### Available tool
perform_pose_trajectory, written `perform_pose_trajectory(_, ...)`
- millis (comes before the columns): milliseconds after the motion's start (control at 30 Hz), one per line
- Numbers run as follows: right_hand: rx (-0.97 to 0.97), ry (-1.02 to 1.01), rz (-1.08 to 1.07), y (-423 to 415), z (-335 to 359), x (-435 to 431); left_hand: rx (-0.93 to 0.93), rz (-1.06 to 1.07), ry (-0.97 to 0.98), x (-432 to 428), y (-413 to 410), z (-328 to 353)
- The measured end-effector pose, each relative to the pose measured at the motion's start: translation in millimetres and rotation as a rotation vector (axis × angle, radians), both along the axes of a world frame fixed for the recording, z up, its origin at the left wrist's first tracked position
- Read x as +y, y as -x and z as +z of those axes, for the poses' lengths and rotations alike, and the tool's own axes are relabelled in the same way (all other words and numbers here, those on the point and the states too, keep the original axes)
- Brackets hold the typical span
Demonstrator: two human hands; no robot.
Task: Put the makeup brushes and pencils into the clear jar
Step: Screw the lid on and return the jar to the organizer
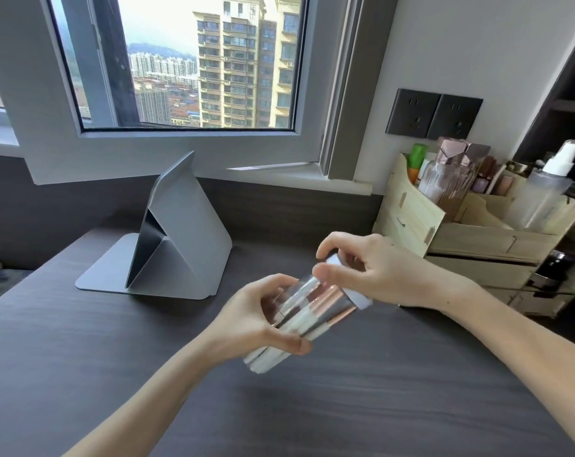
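A bundle of makeup brushes (pixel 299 319) with white handles and rose-gold ferrules is held tilted above the dark desk (pixel 378 390). Their upper part sits inside a glassy clear jar (pixel 340 308), which has a white band at its upper right end. The handle ends stick out at the lower left. My left hand (pixel 246 321) wraps the handles, with the thumb pressed across them. My right hand (pixel 371 268) grips the jar's white-banded end with fingertips and thumb. I see no separate pencils.
A grey folded tablet stand (pixel 177 232) sits at the back left of the desk. A wooden organiser (pixel 461 232) with bottles and cosmetics stands at the back right below wall sockets (pixel 434 115). A window (pixel 180 61) is behind the desk.
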State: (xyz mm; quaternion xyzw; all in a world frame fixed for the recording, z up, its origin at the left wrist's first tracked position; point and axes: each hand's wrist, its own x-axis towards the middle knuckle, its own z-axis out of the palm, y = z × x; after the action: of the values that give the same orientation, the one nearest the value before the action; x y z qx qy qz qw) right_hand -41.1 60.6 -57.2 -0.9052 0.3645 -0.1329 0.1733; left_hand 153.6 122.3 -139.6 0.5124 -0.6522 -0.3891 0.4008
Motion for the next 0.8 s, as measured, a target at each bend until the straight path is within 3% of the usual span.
perform_pose_trajectory(100, -0.058, 0.066, 0.048, 4, -6, 8, 0.174, -0.057, -0.033, 1, -2, 4)
perform_pose_trajectory(200, -0.15, 0.17, -0.012, 2, -3, 11, 0.225, -0.102, 0.039, -1, 4, 11)
perform_pose_trajectory(367, -0.283, 0.127, -0.142, 12, 15, 10, 0.298, -0.143, 0.167, -8, 27, 27)
perform_pose_trajectory(467, -0.481, 0.15, -0.215, 20, 25, 8, 0.291, -0.043, 0.319, -23, 50, 38)
perform_pose_trajectory(600, -0.96, 0.041, -0.324, 25, 23, 5, 0.307, 0.133, 0.486, -46, 88, 63)
perform_pose_trajectory(700, -1.032, 0.232, -0.392, 38, 28, -2, 0.261, 0.045, 0.528, -64, 110, 85)
perform_pose_trajectory(800, -1.081, 0.379, -0.431, 69, 50, -15, 0.054, -0.034, 0.503, -90, 123, 107)
